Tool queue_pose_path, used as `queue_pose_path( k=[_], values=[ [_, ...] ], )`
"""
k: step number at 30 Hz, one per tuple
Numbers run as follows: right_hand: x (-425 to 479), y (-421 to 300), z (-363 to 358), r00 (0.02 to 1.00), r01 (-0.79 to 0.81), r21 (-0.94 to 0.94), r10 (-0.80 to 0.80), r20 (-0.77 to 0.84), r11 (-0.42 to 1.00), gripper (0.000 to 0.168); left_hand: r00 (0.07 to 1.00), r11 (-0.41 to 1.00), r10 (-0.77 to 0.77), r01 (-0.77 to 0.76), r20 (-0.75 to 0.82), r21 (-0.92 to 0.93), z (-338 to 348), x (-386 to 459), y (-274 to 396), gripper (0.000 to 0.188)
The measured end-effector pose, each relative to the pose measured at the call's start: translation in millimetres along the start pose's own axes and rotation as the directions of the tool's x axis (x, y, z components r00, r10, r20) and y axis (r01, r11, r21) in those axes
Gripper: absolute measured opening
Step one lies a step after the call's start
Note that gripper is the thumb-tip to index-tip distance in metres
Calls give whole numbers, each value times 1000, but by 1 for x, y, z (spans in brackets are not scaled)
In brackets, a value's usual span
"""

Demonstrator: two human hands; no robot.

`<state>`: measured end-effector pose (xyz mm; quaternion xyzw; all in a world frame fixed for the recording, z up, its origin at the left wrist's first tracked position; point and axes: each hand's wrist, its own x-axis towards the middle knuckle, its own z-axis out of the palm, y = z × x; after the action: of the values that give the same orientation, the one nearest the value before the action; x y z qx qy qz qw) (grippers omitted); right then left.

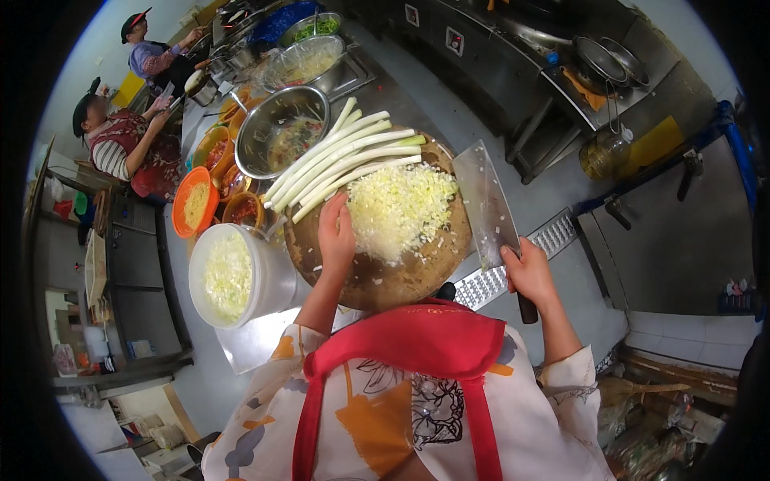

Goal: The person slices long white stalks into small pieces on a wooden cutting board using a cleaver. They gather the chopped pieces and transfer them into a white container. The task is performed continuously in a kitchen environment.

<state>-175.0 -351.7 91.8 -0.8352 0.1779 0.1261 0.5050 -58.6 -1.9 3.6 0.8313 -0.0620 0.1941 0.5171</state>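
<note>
My right hand (pixel 529 273) grips the dark handle of a broad Chinese cleaver (pixel 486 201), its blade held off the right edge of a round wooden chopping board (pixel 385 285). Bits of vegetable cling to the blade. On the board lies a heap of finely chopped scallion (pixel 403 207), pale green and white. My left hand (pixel 337 234) rests at the heap's left side, fingers extended and holding nothing. Long whole scallion stalks (pixel 355 150) lie across the far left of the board, reaching past its edge. A white plastic bucket (pixel 274 276) of chopped scallion stands left of the board.
Beyond the stalks sits a steel pot (pixel 313 99) with food remnants. An orange bowl (pixel 180 207) of yellow shreds and several sauce bowls (pixel 243 207) crowd the counter's left. Two people (pixel 129 141) stand along its far left side. A floor drain grate (pixel 481 288) runs below right.
</note>
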Motion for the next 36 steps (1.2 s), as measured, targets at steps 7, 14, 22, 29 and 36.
queue_pose_path(
  k=[7, 14, 22, 29, 36],
  values=[
    [15, -21, -10, 949, 210, -604, -310, -64, 768, 21, 997, 935, -48, 66, -61, 347, -1, -23, 17, 34],
    [7, -36, -1, 967, 236, -678, -239, 91, 696, 21, 986, 917, -71, 124, -150, 378, 16, -32, 6, 39],
    [-6, -36, 18, 968, 247, -557, -221, 114, 793, 22, 995, 937, -57, 82, -85, 339, 41, -39, 11, 56],
    [-26, -34, 47, 980, 191, -462, -139, 145, 866, 23, 998, 969, -61, 67, -32, 237, 45, -37, 24, 72],
    [-38, -48, 88, 967, 141, -181, -96, 238, 973, 23, 998, 979, -56, 62, -33, 193, 48, -40, 41, 84]
  ],
)
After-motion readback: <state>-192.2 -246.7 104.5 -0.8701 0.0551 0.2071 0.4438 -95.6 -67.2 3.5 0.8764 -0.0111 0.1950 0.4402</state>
